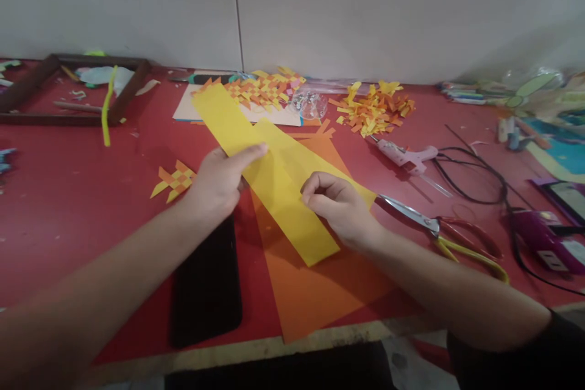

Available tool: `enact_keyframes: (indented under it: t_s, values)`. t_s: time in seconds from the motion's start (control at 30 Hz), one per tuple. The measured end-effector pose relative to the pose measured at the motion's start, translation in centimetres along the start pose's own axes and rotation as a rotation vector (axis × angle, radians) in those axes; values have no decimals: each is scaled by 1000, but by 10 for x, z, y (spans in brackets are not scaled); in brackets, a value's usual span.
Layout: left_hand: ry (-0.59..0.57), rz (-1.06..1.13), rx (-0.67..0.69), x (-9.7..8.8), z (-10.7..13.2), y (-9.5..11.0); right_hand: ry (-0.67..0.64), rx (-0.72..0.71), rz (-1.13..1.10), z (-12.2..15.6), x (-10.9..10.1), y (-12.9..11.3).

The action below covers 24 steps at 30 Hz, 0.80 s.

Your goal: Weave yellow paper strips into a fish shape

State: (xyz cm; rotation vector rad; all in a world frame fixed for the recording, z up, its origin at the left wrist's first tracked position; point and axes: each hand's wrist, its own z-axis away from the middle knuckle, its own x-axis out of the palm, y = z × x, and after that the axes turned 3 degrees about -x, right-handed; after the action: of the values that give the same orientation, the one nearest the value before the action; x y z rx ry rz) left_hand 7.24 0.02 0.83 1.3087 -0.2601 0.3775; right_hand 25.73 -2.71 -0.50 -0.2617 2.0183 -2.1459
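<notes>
A long yellow paper strip (283,210) slants across the middle of the head view. My left hand (219,180) grips its left edge, thumb on top and fingers beneath. Beyond it lies a second piece of yellow paper (315,161), partly covered by the strip and my right hand. That right hand (338,204) is closed in a pinch over the yellow paper; what its fingertips hold, if anything, is too small to make out. Orange paper sheets (320,298) lie underneath on the red table (114,244). Red-and-yellow-handled scissors (411,216) rest to the right of my right hand.
A black phone-like slab (208,292) lies below my left wrist, near a woven paper piece (178,180). Behind are a pile of paper strips (375,106) and a longer woven piece (265,88). A pink glue gun (406,156) with its cord lies right, a dark wooden frame (50,119) left.
</notes>
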Motion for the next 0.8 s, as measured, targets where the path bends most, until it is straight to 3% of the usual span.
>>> enact_keyframes:
  t_s: [0.17, 0.27, 0.4, 0.47, 0.53, 0.63, 0.73, 0.8]
  values:
    - [193, 111, 106, -13, -22, 21, -22, 35, -38, -1, -3, 2]
    - [238, 128, 142, -22, -29, 30, -52, 75, -134, 0, -6, 4]
    - [361, 247, 185, -31, -38, 38, -113, -88, -236, 2, -9, 3]
    - [395, 295, 153, -28, -38, 38, -41, -168, -279, 0, -11, -1]
    - [334, 270, -18, -20, -32, 35, 138, -201, -307, -5, -13, -5]
    - [125, 178, -332, -5, -15, 26, 327, -126, -354, -15, -17, -10]
    - [-146, 100, -585, 5, 5, 13, 232, 72, -398, -21, -19, -8]
    - [-288, 11, -624, 7, 15, 4, 101, 177, -403, -21, -17, -4]
